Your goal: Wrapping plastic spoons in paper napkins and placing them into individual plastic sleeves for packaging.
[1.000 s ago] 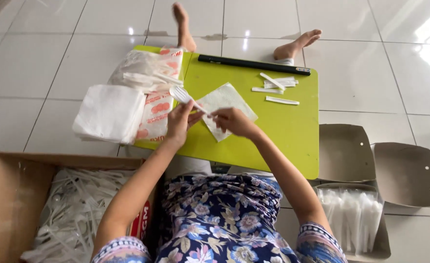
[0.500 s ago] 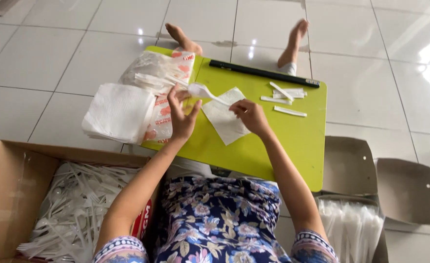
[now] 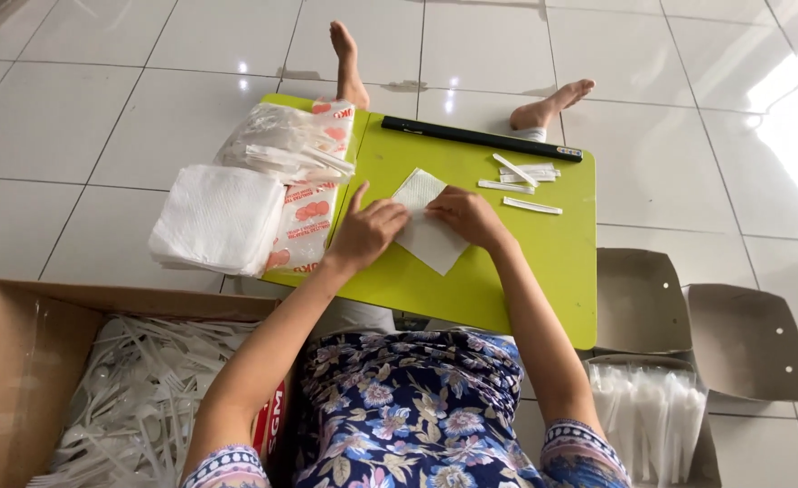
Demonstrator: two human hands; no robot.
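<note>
Both hands rest flat on a white paper napkin [image 3: 426,228] at the centre of the green table [image 3: 543,271]. Left hand [image 3: 367,233] and right hand [image 3: 466,217] press it, fingers extended, grasping nothing. A napkin stack [image 3: 218,219] lies left.

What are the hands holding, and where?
Both hands, left hand and right hand, press flat on a white napkin, at its middle; nothing is lifted.

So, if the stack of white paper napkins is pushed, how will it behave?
The stack of white paper napkins probably slides light and soft; it overhangs the green table edge, so it may sag or fall. Loose top sheets could shift.
</note>
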